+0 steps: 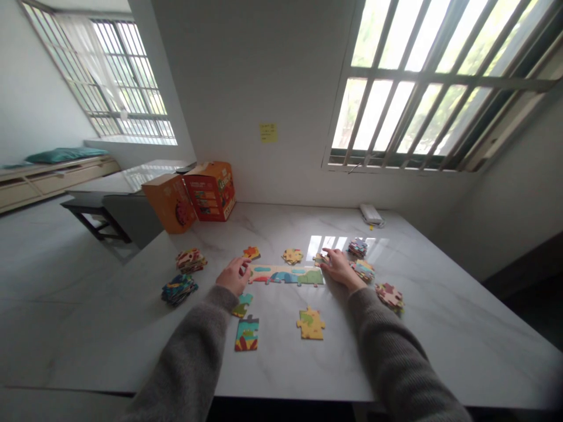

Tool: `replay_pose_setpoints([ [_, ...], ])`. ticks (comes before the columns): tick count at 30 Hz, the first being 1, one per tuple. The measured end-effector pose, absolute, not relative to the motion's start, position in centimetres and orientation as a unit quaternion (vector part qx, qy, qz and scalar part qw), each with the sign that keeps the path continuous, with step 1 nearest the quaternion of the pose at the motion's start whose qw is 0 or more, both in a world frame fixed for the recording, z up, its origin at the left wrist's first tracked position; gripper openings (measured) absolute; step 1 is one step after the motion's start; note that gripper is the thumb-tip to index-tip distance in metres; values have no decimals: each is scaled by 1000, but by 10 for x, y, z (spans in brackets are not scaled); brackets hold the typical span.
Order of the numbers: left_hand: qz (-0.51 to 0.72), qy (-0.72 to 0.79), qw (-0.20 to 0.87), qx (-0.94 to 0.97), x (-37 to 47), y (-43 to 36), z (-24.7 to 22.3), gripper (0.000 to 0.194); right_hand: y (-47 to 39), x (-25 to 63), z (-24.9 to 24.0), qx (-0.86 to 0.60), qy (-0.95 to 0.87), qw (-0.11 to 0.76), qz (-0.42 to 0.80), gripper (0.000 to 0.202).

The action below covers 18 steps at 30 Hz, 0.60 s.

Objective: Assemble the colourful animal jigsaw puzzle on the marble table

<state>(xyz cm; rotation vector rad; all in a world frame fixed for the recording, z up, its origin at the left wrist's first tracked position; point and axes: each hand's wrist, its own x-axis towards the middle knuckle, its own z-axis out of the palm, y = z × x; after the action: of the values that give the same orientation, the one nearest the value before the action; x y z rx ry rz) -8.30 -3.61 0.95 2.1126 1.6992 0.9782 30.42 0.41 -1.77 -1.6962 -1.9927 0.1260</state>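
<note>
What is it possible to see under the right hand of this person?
Part of a puzzle piece shows at the right hand's fingertips, above the white table. Whatever lies beneath the palm is covered.

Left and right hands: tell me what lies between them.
In the head view, the puzzle strip lies between the left hand and right hand, with the yellow stack just beyond it.

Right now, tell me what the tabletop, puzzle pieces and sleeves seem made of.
Tabletop: glossy stone or stone-look laminate; grey veins, bright reflections.
Puzzle pieces: probably printed cardboard, fairly matte; flat illustrated faces, interlocking tabs.
Sleeves: matte knit, perhaps wool; visible ribbing.
</note>
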Motion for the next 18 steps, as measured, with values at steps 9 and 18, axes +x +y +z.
replay_pose_setpoints([
  [9, 415, 446, 140, 781, -64, -43, 8, 22, -20, 293, 3, -603, -634, 451, 176, 34],
  [18, 450, 387, 331, 733, -18, -66, 30, 32, -68, 191, 40, -390, -552, 537, 504, 37],
])
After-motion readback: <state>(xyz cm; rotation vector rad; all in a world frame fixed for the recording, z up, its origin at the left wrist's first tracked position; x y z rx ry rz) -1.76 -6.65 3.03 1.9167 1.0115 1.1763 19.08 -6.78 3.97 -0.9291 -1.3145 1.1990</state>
